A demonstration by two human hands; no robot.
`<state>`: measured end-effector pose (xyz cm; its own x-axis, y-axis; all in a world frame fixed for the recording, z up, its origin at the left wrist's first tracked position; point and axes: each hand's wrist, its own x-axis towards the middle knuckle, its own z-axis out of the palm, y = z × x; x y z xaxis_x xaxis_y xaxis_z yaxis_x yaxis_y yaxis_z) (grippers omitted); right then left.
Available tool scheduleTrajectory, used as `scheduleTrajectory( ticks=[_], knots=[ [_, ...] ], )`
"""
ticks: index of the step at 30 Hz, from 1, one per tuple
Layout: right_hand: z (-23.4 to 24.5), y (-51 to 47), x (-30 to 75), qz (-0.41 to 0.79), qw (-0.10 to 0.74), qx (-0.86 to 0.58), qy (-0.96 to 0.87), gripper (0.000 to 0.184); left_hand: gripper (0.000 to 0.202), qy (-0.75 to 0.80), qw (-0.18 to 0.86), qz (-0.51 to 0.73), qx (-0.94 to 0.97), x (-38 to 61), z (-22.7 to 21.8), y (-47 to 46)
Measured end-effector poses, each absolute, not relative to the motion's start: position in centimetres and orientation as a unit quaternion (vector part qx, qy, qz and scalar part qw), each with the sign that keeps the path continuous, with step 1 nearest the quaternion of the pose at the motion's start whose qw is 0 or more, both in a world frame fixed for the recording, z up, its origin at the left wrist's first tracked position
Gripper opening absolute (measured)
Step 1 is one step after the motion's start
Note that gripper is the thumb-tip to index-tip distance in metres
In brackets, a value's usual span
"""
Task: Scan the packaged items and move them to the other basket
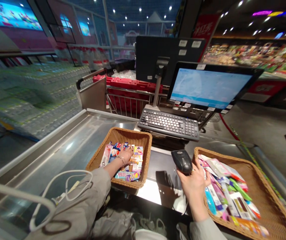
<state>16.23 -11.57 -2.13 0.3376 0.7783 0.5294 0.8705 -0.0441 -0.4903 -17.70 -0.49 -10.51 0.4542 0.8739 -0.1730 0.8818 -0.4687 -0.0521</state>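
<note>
Left hand: the left hand (126,155) lies palm down on the packets (138,151), fingers loosely spread; whether it grips one I cannot tell.
Picking: probably best to pinch one packet by its edge and lift it straight up, since they overlap and a neighbour could drag along.
Left basket: these packets sit inside the left basket (146,156), a long Dove packet (106,155) at 9 o'clock, a purple packet (133,176) at 5.
Right hand: the right hand (194,180) is wrapped around the scanner (182,161), its nose towards 11 o'clock.
Aiming: a loose wrist should serve, with the packet's printed code turned flat to the nose and no finger over it.
Right basket: at 4 o'clock from the scanner, the right basket (275,200) holds more goods (237,200); the right hand had best clear its rim.
Keyboard: the keyboard (169,123) is at 11 o'clock from the scanner, the screen (209,88) at 1.
Cable: a white cable (83,171) loops at 8 o'clock from the left hand; a sleeve could snag it.
Hidden: left fingertips' undersides, the scanner's window and trigger, lower packets.
Cut off: the right basket's near corner, below the frame.
Hard to read: the screen's text, most labels, and a white shape below the right hand.
</note>
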Motion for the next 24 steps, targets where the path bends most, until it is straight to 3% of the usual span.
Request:
scheduleTrajectory(
  ticks=[6, 24],
  knots=[
    [-1.9, -11.6, 15.9, -0.055, 0.398, -0.715, -0.571, 0.035, 0.045, 0.539, -0.002, -0.028, 0.842, -17.6, -8.7, -0.3],
    [-0.2, -12.4, 14.0, -0.095, 0.387, -0.670, -0.626, 0.026, 0.058, 0.508, -0.096, 0.136, 0.845, -16.2, -2.5, -1.7]
  ],
)
